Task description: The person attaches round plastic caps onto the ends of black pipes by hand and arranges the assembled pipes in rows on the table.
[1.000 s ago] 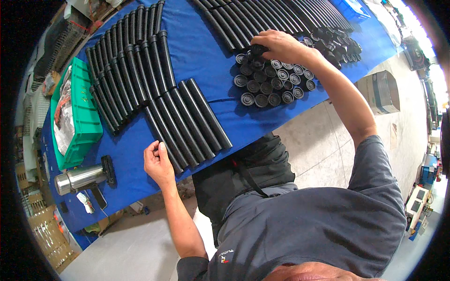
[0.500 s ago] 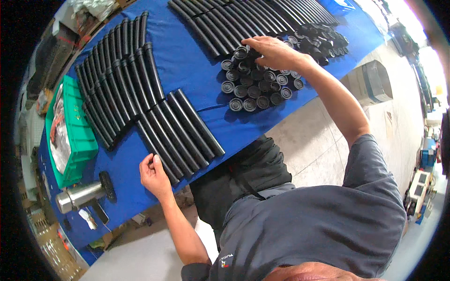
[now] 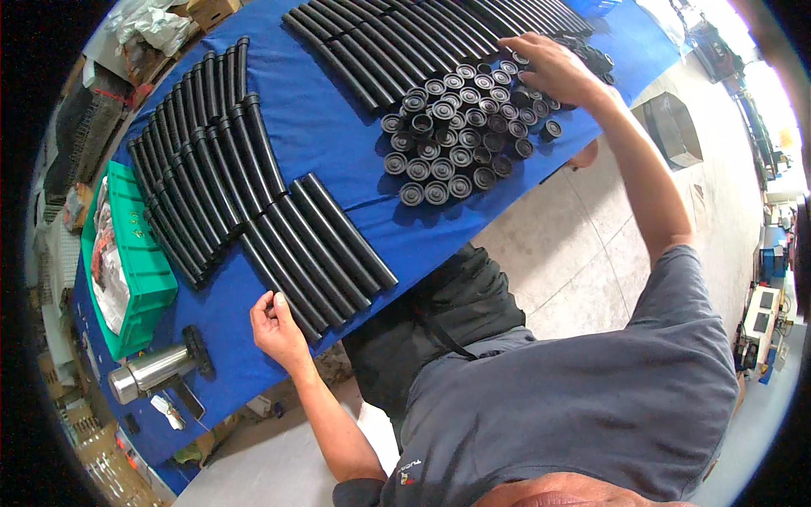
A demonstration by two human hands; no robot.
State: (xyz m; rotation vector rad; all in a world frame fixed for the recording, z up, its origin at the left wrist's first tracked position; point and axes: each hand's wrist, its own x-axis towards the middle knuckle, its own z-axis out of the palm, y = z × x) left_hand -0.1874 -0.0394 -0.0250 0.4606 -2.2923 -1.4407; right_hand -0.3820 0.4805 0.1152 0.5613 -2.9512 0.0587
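Caps (image 3: 460,156), black, round and plastic-looking, cluster on the right of the blue cloth-covered table (image 3: 338,144). Over their far right edge, the right hand (image 3: 549,69) has thumb and index finger spread apart. The left hand (image 3: 280,329), narrow with curled fingers, is beside straight black plastic-looking tubes (image 3: 351,229); I cannot tell if it grips any. Farther left stands 1 green rectangular plastic crate (image 3: 152,291).

Head-worn, as the left one of two side-by-side wide fisheye cameras. Aimed steeply downward, upright and unmirrored, past the dark grey short-sleeved cloth shirt (image 3: 557,397) to the blue cloth-covered table (image 3: 338,152). Set near enough to frame the bare left hand (image 3: 280,335) and the bare right hand (image 3: 553,72) together (with straight edges bent toward the rim).
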